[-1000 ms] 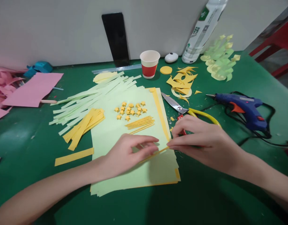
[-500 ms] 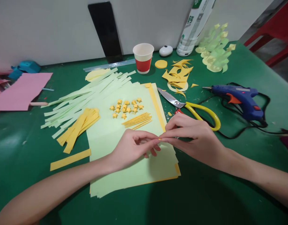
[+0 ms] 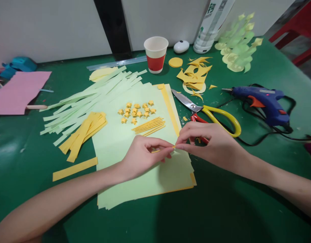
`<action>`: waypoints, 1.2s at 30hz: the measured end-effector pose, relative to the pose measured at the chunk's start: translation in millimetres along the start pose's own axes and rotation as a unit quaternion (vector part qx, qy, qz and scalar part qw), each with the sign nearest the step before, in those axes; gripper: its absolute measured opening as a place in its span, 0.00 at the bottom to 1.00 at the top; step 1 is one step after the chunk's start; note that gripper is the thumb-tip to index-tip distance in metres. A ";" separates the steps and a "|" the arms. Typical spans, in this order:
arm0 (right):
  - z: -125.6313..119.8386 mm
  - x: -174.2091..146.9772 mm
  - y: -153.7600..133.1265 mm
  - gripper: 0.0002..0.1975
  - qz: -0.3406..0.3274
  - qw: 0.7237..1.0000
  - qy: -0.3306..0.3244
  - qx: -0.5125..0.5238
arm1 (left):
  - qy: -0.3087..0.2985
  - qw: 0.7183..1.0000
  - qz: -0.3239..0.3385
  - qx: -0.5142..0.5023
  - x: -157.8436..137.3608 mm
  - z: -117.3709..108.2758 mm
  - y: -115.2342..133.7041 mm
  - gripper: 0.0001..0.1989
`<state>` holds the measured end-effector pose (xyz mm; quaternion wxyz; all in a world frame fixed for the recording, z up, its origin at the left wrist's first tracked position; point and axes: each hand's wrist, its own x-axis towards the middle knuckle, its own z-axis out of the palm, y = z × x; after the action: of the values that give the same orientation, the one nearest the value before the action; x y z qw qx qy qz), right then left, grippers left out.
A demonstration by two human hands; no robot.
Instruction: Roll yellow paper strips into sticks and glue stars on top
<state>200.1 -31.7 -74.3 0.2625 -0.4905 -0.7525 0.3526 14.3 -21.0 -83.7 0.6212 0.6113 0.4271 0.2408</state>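
My left hand (image 3: 141,155) pinches a thin yellow rolled paper stick (image 3: 155,151) between thumb and forefinger, above the stacked pale green paper (image 3: 145,182). Most of the stick is covered by the fingers. At its right end, my right hand (image 3: 213,140) grips the tip with thumb and fingers pressed together. Just beyond the hands lies a row of finished yellow paper sticks (image 3: 149,126). Small yellow paper stars (image 3: 134,110) are grouped behind that row. Scissors (image 3: 196,107) with red and yellow handles lie partly under my right hand.
Left lie yellow strips (image 3: 81,136), green strips (image 3: 87,104) and pink paper (image 3: 18,91). Behind stand a paper cup (image 3: 156,55), a white oval object (image 3: 181,46) and paper flowers (image 3: 239,47). A blue glue gun (image 3: 264,101) with a black cord lies right, near yellow scraps (image 3: 196,76).
The fingertips have shifted slightly, and more of the yellow paper stick shows by my left hand. My right fingers are more bent. The view has tilted down a little.
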 end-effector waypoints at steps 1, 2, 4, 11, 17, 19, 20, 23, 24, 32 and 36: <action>0.2 0.3 -0.5 0.06 0.006 1.000 -0.005 0.003 | 0.001 1.000 0.003 0.003 0.0 0.1 -1.1 0.06; 0.4 0.6 -1.0 0.06 0.010 1.000 -0.009 0.004 | 0.002 1.000 0.005 0.006 0.0 0.1 -2.0 0.06; 0.6 0.8 -1.8 0.06 0.011 1.000 -0.013 0.008 | 0.005 1.000 0.015 0.020 0.0 0.1 -3.5 0.06; 2.3 0.2 -4.3 0.08 0.068 0.996 -0.040 0.029 | 0.009 0.999 0.035 0.040 -0.7 1.0 -7.4 0.06; 1.4 -1.1 -5.4 0.11 0.119 0.991 -0.042 0.049 | 0.017 0.999 0.034 0.023 -0.6 0.9 -8.2 0.07; 1.9 -2.7 -5.8 0.10 0.128 0.989 -0.043 0.060 | 0.015 0.999 0.035 0.015 -1.0 0.3 -7.9 0.07; 2.5 -3.8 -6.2 0.10 0.133 0.988 -0.043 0.066 | 0.012 0.999 0.037 0.012 -1.3 0.2 -7.8 0.07; 4.4 -6.7 -8.6 0.09 0.141 0.987 -0.029 0.073 | 0.008 0.999 0.043 0.008 -2.9 0.2 -7.5 0.07; 4.8 -7.4 -9.8 0.09 0.140 0.987 -0.021 0.074 | 0.008 0.999 0.046 0.008 -3.5 0.3 -7.3 0.07; 7.1 -10.3 -14.3 0.07 0.139 0.985 0.009 0.104 | -0.009 0.998 0.057 0.019 -5.6 0.2 -3.9 0.07; 8.3 -11.4 -13.1 0.06 0.125 0.985 0.019 0.115 | -0.012 0.999 0.046 0.018 -6.9 0.7 -4.3 0.07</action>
<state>191.0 -48.0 -69.7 0.2852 -0.5536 -0.6346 0.4576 10.3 -27.6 -86.3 0.6036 0.6441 0.3953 0.2540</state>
